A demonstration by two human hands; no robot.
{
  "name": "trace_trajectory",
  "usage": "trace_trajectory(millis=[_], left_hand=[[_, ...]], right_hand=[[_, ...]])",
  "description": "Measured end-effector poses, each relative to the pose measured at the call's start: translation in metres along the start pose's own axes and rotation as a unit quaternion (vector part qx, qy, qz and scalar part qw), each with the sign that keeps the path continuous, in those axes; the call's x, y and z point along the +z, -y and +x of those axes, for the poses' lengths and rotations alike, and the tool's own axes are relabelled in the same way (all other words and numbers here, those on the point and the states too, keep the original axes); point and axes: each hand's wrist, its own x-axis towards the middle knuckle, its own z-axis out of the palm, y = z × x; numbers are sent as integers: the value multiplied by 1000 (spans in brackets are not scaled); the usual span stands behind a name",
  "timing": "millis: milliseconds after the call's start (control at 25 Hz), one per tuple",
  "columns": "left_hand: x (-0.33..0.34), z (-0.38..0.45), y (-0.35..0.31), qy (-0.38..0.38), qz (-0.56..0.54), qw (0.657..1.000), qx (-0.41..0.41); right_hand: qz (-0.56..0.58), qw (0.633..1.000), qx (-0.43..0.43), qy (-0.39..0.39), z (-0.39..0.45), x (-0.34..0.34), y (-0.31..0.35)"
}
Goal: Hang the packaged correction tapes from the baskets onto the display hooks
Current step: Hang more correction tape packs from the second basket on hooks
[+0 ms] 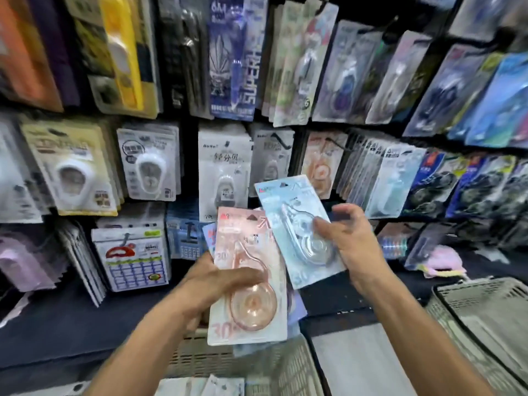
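Item: blue correction-tape pack (300,232), pinched in right hand (350,241), long axis toward 11 o'clock, hang-hole uppermost, nearest the hooks (281,140); pink pack (248,278) gripped in left hand (213,284) at 8 o'clock

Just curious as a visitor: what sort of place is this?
Most likely a stationery shop: hanging packs crowd a display wall, baskets wait below, and the hands hold a pink pack and a blue pack.

Blue pack (297,230) in right hand (354,247)
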Motion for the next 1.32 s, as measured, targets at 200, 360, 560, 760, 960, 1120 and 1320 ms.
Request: trace_trajectory(millis=[200,360,560,760,960,1120,1320], left_hand=[[3,2,-84,5,19,997,74],[-4,7,-103,7,-6,996,88],[8,24,-100,1,-29,996,84],[30,34,-98,-14,-71,994,79],[43,38,-97,-59,-69,992,84],[45,38,-98,-48,-108,990,73],[40,35,-105,-46,-130,988,76]], right_hand=[[33,986,-73,-149,39,-38,49],[-40,989,-16,-142,48,-52,47],[-45,988,3,-146,51,-68,44],[-164,974,16,-158,40,-51,41],[-111,982,-29,153,-14,6,58],[-30,996,-29,84,-14,21,54],[177,984,14,17,-8,13,57]])
